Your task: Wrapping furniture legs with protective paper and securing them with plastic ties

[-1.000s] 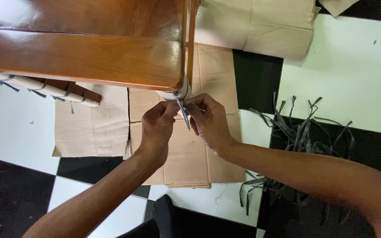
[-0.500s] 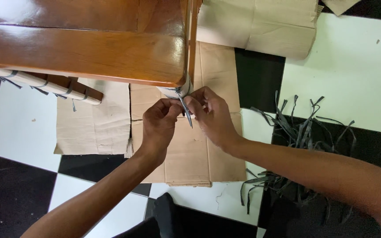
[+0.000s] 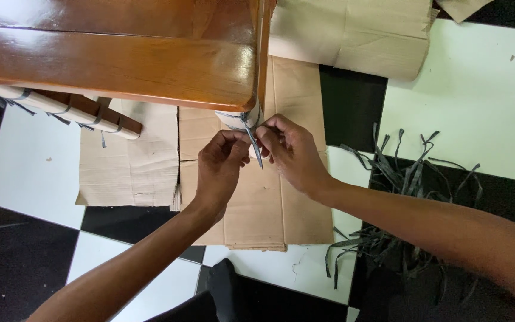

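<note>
A glossy brown wooden piece of furniture fills the upper left. Under its near corner a pale wrapped leg sticks out, bound with dark grey straps. My left hand and my right hand meet just below that leg. Both pinch the ends of one dark grey strap, whose loose tail hangs down between my fingers. Another wrapped leg, also bound with straps, shows at the left under the wood.
Flattened brown cardboard lies on the black-and-white tiled floor beneath my hands, with more cardboard at the top. A heap of dark grey straps lies at the right. A dark cloth shape sits at the bottom edge.
My hands have stayed at the wrapped leg, with the fingers shifting slightly on the strap. The view has drifted a little.
</note>
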